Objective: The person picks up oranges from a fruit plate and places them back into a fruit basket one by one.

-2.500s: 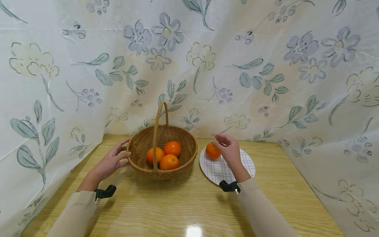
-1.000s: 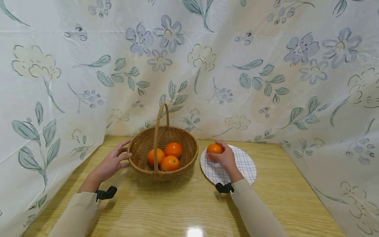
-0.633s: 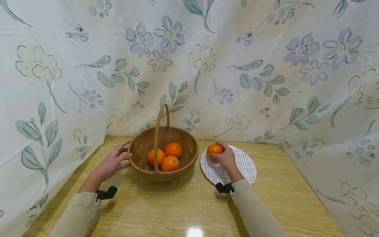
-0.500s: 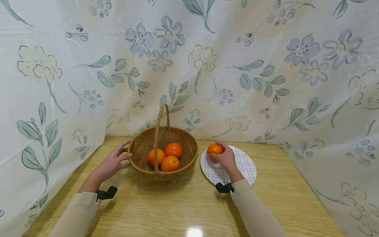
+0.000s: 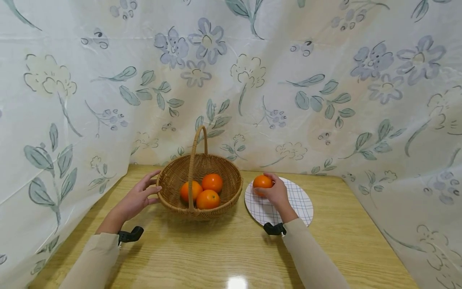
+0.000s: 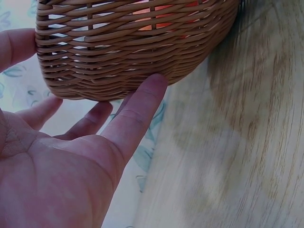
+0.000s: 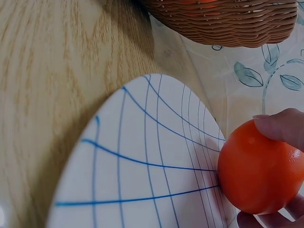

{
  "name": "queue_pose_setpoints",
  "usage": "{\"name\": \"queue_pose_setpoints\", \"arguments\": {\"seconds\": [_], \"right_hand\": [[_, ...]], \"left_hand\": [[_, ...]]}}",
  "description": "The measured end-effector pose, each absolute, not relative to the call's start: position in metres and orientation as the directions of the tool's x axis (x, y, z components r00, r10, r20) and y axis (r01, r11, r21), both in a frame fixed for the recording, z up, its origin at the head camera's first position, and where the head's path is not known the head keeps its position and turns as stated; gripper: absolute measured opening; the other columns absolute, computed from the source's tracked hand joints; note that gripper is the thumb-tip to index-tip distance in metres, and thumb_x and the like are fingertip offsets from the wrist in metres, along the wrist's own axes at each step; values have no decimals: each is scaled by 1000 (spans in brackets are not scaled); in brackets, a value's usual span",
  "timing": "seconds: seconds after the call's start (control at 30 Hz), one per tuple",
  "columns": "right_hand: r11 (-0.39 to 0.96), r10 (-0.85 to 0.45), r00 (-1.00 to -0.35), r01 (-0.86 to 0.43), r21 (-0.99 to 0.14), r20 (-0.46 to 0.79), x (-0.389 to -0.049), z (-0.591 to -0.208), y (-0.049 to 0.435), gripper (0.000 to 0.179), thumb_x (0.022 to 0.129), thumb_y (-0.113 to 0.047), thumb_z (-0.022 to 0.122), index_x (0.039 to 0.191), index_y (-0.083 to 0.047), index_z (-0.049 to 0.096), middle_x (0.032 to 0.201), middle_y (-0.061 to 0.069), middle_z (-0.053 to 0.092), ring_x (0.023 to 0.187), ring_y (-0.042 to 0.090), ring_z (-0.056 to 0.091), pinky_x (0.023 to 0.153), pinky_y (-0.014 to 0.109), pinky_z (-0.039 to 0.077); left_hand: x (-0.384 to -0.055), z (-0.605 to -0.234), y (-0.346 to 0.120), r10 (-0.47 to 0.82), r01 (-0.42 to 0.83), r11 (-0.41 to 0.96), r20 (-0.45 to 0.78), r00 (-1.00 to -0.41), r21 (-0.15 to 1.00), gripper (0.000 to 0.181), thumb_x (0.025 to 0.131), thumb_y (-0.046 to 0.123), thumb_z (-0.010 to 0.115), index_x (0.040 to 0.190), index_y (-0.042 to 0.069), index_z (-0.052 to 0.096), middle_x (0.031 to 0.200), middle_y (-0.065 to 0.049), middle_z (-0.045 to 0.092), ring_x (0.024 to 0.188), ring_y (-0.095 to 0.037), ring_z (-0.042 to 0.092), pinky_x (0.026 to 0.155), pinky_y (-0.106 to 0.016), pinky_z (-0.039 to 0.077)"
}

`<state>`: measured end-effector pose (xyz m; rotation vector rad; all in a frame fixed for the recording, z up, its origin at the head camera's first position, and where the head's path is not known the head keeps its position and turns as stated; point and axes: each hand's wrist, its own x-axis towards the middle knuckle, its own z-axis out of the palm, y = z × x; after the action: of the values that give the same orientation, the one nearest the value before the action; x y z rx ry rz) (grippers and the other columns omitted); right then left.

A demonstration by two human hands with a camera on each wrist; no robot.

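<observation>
On the left of the table stands a brown wicker basket point(image 5: 169, 203) with a tall arched handle. Three oranges point(image 5: 208, 199) lie together inside it. My left hand point(image 5: 134, 196) touches the basket's left side with spread fingertips; the left wrist view shows the fingers point(image 6: 142, 109) against the weave. To the right lies a round white plate point(image 5: 297, 200) with blue grid lines. Near its left edge is another orange point(image 5: 262, 182), gripped by my right hand point(image 5: 277, 193). In the right wrist view, the thumb and the fingers press this orange point(image 7: 259, 171) from opposite sides, close over the plate.
A wooden table point(image 5: 187, 257) carries everything. Behind it and along both sides hangs a white floral cloth point(image 5: 245, 100). The basket's rim stands close to the plate's left edge, and the handle rises above the oranges.
My right hand has moved slightly left and down from over the plate, and its thumb and fingers have closed round the orange. The left hand has stayed against the basket.
</observation>
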<state>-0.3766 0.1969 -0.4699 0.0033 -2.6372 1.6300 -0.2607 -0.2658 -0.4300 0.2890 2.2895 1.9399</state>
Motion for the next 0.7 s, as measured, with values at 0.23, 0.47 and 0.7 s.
{"name": "queue_pose_setpoints", "arguments": {"seconds": [0.23, 0.47, 0.7], "right_hand": [[440, 23, -999, -24, -898, 38, -378, -472, 197, 73, 81, -16, 87, 147, -16, 54, 150, 15, 51, 133, 41, 49, 112, 58, 45], [447, 34, -999, -17, -894, 36, -375, -468, 198, 71, 81, -18, 88, 144, -18, 57, 149, 15, 52, 132, 41, 51, 110, 58, 47], [432, 25, -998, -36, -901, 52, -369, -460, 199, 72, 80, -18, 87, 145, -17, 57, 149, 15, 51, 128, 40, 53, 107, 56, 49]], "left_hand": [[-263, -432, -266, 227, 64, 150, 28, -973, 987, 71, 109, 24, 51, 166, 18, 10, 159, -31, 19, 142, -56, 33, 95, -34, 59], [-264, -431, -268, 241, 74, 152, 36, -970, 986, 70, 109, 24, 50, 166, 18, 10, 157, -32, 19, 141, -56, 33, 95, -34, 59], [-263, -428, -269, 242, 70, 157, 30, -970, 985, 70, 109, 23, 50, 166, 18, 10, 158, -33, 18, 141, -55, 34, 95, -34, 59]]}}
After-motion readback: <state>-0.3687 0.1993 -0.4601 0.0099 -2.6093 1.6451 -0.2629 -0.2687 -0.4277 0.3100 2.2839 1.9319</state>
